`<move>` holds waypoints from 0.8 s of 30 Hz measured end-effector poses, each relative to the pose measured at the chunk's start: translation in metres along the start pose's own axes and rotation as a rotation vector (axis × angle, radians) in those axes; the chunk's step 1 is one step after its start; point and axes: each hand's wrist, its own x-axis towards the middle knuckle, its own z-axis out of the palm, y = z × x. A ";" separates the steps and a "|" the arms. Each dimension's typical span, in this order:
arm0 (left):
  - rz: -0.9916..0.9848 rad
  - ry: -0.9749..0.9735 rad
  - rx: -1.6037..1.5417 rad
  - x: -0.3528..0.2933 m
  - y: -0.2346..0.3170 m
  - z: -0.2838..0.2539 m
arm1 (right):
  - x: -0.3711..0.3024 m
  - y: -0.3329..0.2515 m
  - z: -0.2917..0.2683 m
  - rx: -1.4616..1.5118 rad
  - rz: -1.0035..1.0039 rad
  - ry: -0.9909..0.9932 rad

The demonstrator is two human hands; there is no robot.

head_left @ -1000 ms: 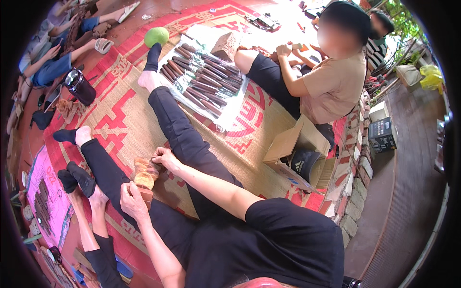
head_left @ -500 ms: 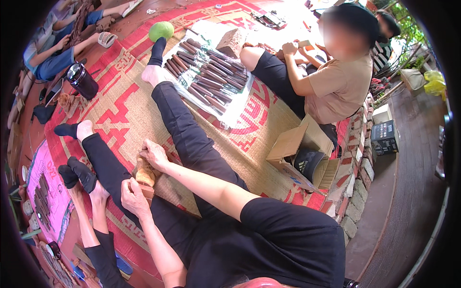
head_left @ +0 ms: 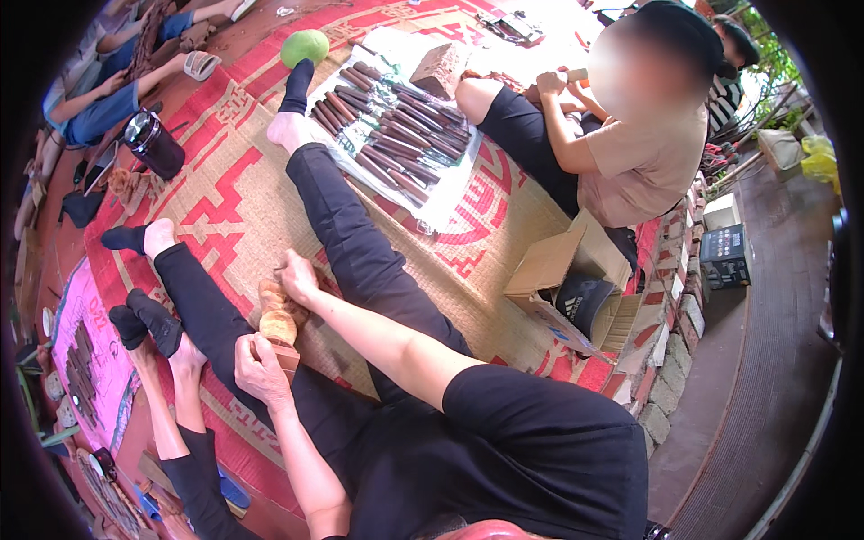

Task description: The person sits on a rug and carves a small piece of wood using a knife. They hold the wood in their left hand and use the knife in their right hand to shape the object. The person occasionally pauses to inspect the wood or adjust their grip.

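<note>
A carved figure of light yellowish-brown wood [head_left: 279, 322] on a reddish-brown block base lies tilted between my outstretched legs. My left hand [head_left: 261, 367] is closed round the base end, with the thumb and fingers pressed together. At the far end my right hand [head_left: 297, 279] rests against the figure's right side, fingers curled and closed. Whatever those fingers pinch, if anything, is too small and hidden to make out.
Many wooden-handled carving tools [head_left: 414, 135] lie on a white sheet ahead, beside a rough block [head_left: 439, 70]. A green round fruit [head_left: 304, 49] and a dark flask [head_left: 155, 144] stand farther off. At right are an open cardboard box [head_left: 576, 279] and a seated person [head_left: 643, 162].
My right hand has slid from the top of the carving to its right side, uncovering more of the figure. My left hand has shifted slightly right and still grips the base.
</note>
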 end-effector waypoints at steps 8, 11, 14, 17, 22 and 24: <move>-0.056 0.022 -0.021 0.005 -0.008 0.000 | -0.029 -0.007 -0.034 0.145 -0.300 -0.211; -0.060 0.034 -0.008 0.007 -0.005 0.005 | -0.033 -0.014 -0.037 0.096 -0.213 -0.185; -0.087 0.033 -0.003 0.008 -0.007 0.004 | -0.034 -0.013 -0.026 0.024 -0.266 -0.091; -0.136 0.008 0.032 0.012 -0.012 0.001 | -0.034 -0.014 -0.013 -0.006 -0.231 -0.054; -0.049 0.023 0.018 0.010 -0.001 0.004 | -0.017 -0.012 -0.003 0.059 -0.004 0.075; -0.004 0.020 0.020 0.008 -0.001 0.006 | 0.000 -0.004 -0.008 0.144 0.049 0.073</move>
